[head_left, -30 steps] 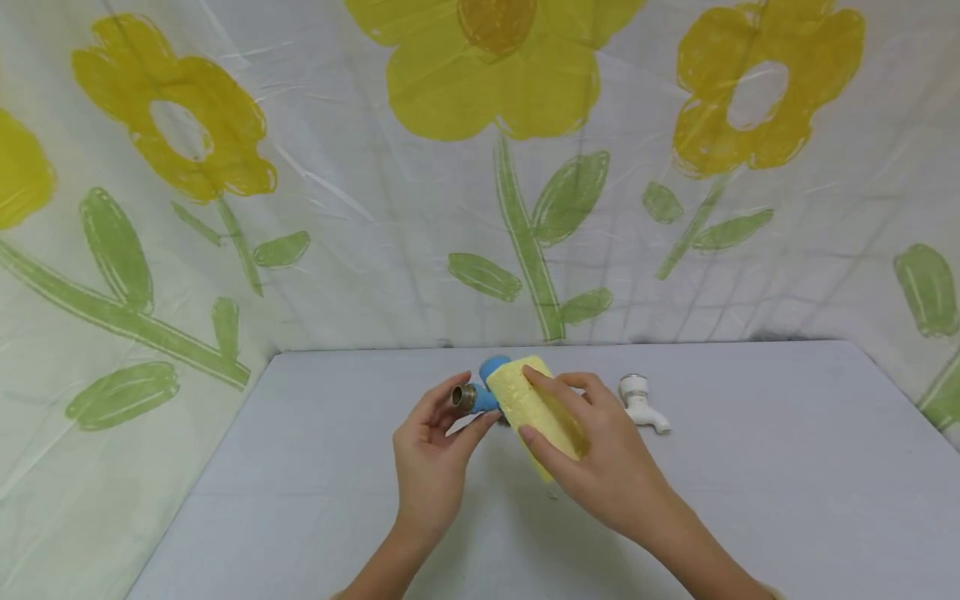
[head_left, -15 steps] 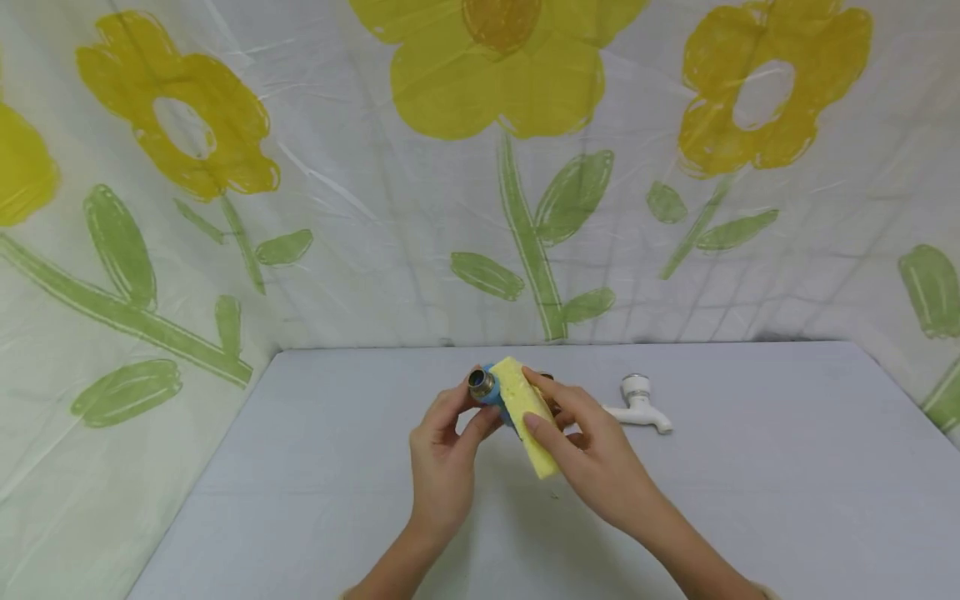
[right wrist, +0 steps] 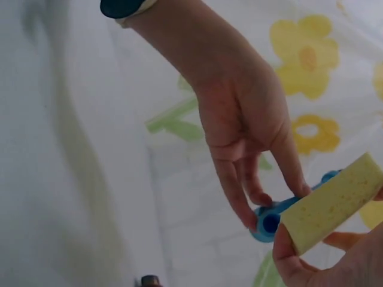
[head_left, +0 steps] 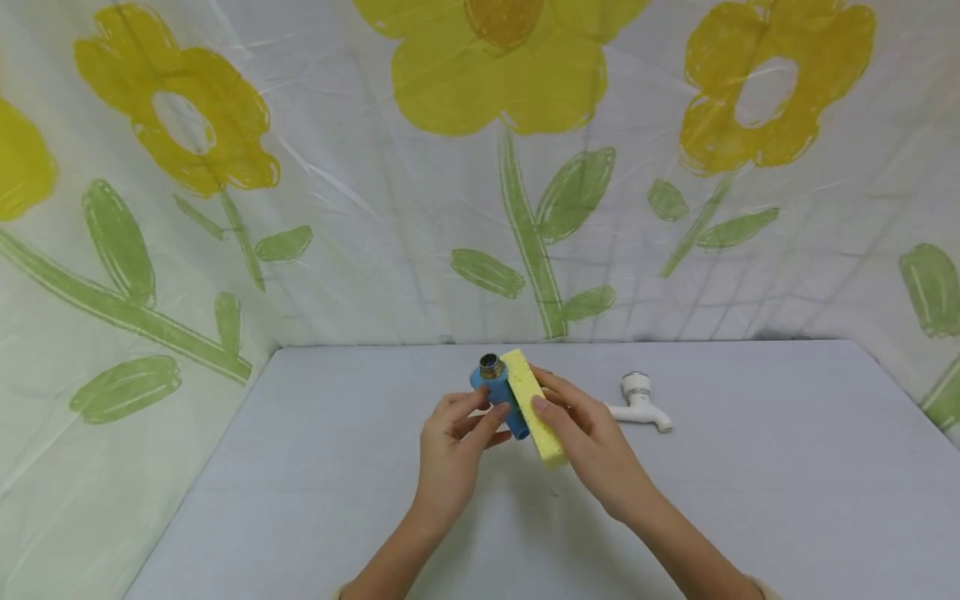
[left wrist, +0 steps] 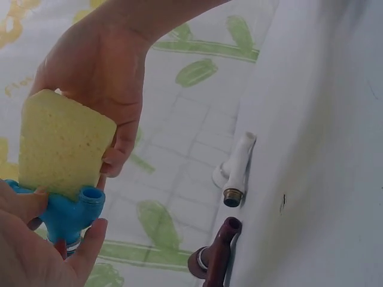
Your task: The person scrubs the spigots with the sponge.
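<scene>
My left hand (head_left: 450, 446) holds a blue faucet (head_left: 495, 390) between thumb and fingers, its threaded metal inlet tipped upward. A yellow sponge (head_left: 534, 408) is gripped in my right hand (head_left: 588, 437), its long face against the faucet's right side. In the left wrist view the sponge (left wrist: 66, 143) stands above the blue faucet (left wrist: 75, 215), touching its body. From the right wrist, the open blue spout (right wrist: 270, 223) shows beside the sponge (right wrist: 332, 203). The faucet's far side is hidden behind the sponge.
A white faucet (head_left: 640, 404) lies on the pale table (head_left: 315, 483), right of my hands. The left wrist view also shows a dark red faucet (left wrist: 216, 254) near it. A floral curtain (head_left: 360, 217) hangs behind the table; a small crumb (head_left: 554, 492) lies in front.
My left hand has turned the blue faucet so its threaded inlet swings from pointing left to pointing up. The sponge has turned onto a narrower edge and stays against the faucet.
</scene>
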A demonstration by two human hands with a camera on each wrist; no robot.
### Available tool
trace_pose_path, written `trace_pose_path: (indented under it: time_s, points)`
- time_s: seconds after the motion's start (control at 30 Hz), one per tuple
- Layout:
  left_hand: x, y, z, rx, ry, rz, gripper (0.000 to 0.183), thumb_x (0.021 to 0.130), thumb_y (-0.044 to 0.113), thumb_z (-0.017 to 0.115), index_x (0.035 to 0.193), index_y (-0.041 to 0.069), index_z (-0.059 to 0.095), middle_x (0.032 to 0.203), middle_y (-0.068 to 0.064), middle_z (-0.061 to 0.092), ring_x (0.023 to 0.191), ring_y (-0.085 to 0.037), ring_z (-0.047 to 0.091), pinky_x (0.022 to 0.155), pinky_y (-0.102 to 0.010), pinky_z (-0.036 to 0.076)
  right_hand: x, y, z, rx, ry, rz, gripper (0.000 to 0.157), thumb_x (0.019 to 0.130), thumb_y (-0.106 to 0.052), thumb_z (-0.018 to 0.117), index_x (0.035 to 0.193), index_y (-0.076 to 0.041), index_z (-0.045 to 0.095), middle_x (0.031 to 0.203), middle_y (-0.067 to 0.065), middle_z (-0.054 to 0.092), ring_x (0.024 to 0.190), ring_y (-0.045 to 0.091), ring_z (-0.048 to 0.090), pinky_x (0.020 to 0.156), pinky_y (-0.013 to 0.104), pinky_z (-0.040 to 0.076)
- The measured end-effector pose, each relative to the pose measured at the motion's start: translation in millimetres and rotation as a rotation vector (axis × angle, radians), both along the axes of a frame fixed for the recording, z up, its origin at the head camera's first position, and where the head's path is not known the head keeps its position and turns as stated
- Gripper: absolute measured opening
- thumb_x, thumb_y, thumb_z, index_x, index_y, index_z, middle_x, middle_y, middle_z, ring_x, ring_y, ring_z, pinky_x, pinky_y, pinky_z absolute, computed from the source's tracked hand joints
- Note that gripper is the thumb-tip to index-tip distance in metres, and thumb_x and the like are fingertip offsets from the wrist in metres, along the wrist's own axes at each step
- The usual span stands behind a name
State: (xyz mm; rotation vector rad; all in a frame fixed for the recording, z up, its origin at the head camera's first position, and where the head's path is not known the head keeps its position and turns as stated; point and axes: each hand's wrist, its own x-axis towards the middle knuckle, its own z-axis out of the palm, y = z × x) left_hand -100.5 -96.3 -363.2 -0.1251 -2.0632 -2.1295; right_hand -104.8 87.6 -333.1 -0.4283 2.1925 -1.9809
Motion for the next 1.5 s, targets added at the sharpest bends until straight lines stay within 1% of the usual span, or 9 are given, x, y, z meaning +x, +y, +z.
trace_pose_path:
  time_s: [0.13,0.23,0.4,0.57,0.67,0.77,1.0,1.23,1.5]
  points:
    - [-1.0,0,0.6,0.025,-0.025,-0.011,0.033,0.097,-0.002,0.073,0.129,-0.006,0.071,0.11,-0.018,0.055,0.101,-0.031,0.075,0.084,-0.035,0.065,-0.3,-2,-2.0,-0.002,0.023,-0.001,0.049,0.112,-0.027,0.051,0.16,-0.015,0.048,0.143,0.021,0.063,0.11,0.026,0.065,0.08,0.03,0.055]
    - [-2.6,0,0.5,0.036,-0.031,0.003,0.035,0.095,-0.005,0.075,0.13,-0.006,0.071,0.11,-0.016,0.055,0.103,-0.028,0.073,0.085,-0.034,0.065,-1.1,-2,-3.3,0.008,0.034,-0.007,0.048,0.112,-0.028,0.052,0.159,-0.016,0.049,0.143,0.02,0.063,0.111,0.027,0.065,0.082,0.029,0.056]
    - [-4.6,2,-1.2,0.016,0.02,0.034,0.041,0.093,-0.009,0.075,0.133,-0.006,0.069,0.109,-0.018,0.052,0.103,-0.025,0.072,0.086,-0.032,0.065,-2.9,0,-1.5,-0.015,0.024,-0.005,0.048,0.112,-0.026,0.053,0.157,-0.01,0.05,0.143,0.023,0.063,0.105,0.024,0.065,0.079,0.027,0.057]
    - [-5.8,2,-2.4,-0.046,0.09,0.085,0.041,0.091,-0.009,0.077,0.131,-0.006,0.07,0.106,-0.017,0.051,0.102,-0.03,0.074,0.087,-0.027,0.063,-3.7,4,1.4,-0.026,-0.008,-0.001,0.048,0.112,-0.026,0.052,0.155,-0.006,0.052,0.122,0.021,0.068,0.089,0.022,0.061,0.071,0.027,0.055]
    - [-6.2,2,-2.1,-0.067,0.119,0.111,0.039,0.09,-0.009,0.079,0.128,-0.006,0.072,0.105,-0.016,0.052,0.102,-0.032,0.074,0.088,-0.024,0.062,-3.9,5,1.9,-0.041,-0.03,-0.001,0.049,0.112,-0.027,0.05,0.155,-0.005,0.051,0.111,0.019,0.065,0.087,0.023,0.06,0.07,0.029,0.056]
    - [-7.3,2,-2.3,-0.059,0.123,0.121,0.038,0.089,-0.009,0.079,0.126,-0.006,0.073,0.103,-0.016,0.052,0.101,-0.032,0.074,0.087,-0.025,0.063,-3.5,7,2.1,-0.066,-0.058,-0.003,0.05,0.112,-0.027,0.048,0.156,-0.004,0.049,0.111,0.017,0.063,0.087,0.023,0.06,0.069,0.031,0.057]
    - [-8.6,2,-7.9,-0.11,0.082,0.087,0.041,0.088,-0.008,0.08,0.129,-0.006,0.071,0.108,-0.015,0.051,0.103,-0.032,0.074,0.085,-0.024,0.063,-1.7,11,7.3,-0.11,-0.05,-0.026,0.049,0.113,-0.026,0.046,0.156,-0.003,0.049,0.116,0.02,0.062,0.093,0.025,0.062,0.074,0.033,0.061]
    - [-8.6,0,-9.1,-0.154,0.053,0.084,0.042,0.09,-0.006,0.079,0.131,-0.005,0.071,0.111,-0.014,0.051,0.108,-0.03,0.072,0.086,-0.026,0.063,-4.4,13,9.0,-0.113,-0.032,-0.016,0.048,0.113,-0.025,0.046,0.154,0.0,0.049,0.11,0.018,0.064,0.09,0.023,0.063,0.073,0.032,0.06]
    - [-6.3,-3,-5.4,-0.208,0.08,0.051,0.037,0.094,-0.002,0.078,0.13,-0.004,0.072,0.109,-0.014,0.049,0.109,-0.032,0.071,0.084,-0.026,0.064,-5.3,15,11.8,-0.149,-0.023,-0.042,0.046,0.112,-0.022,0.048,0.151,0.0,0.053,0.107,0.013,0.064,0.088,0.023,0.064,0.071,0.032,0.06]
